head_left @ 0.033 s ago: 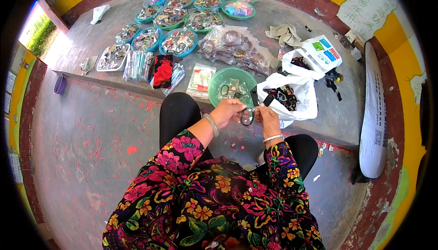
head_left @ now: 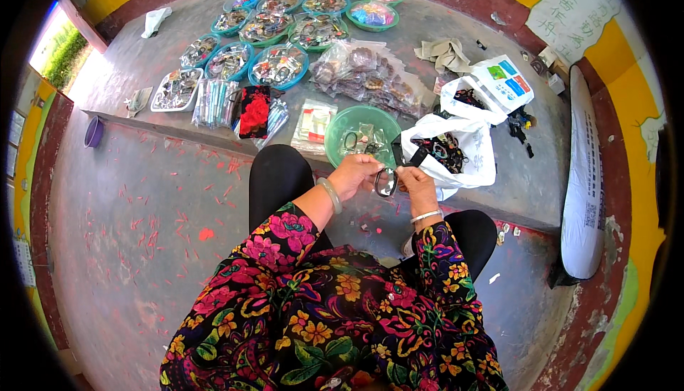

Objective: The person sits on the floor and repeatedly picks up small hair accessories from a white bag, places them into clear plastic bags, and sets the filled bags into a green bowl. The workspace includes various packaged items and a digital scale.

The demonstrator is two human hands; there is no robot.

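Close above my lap, my left hand [head_left: 358,173] pinches the left side of a small, shiny clear bag. A dark, round bracelet-like loop [head_left: 385,183] shows between my hands, seemingly inside that bag. My right hand [head_left: 418,183] has its thumb and fingers pressed together at the right side of the same bag. Just beyond my fingers, a green basin [head_left: 362,116] stands on the raised ledge with small clear packets in it. To its right, a white plastic bag [head_left: 484,154] gapes, holding many dark loops.
Several basins [head_left: 319,32] full of small packaged goods spread across the far ledge. Heaped clear bags of brown beads [head_left: 370,70] lie before them. A red-and-black pouch [head_left: 254,111] rests left of flat packets [head_left: 313,124]. A second white bag [head_left: 491,91] lies behind the near one.
My right hand has shifted slightly left, toward my left hand. The loop looks a little wider and glossier between my fingers.
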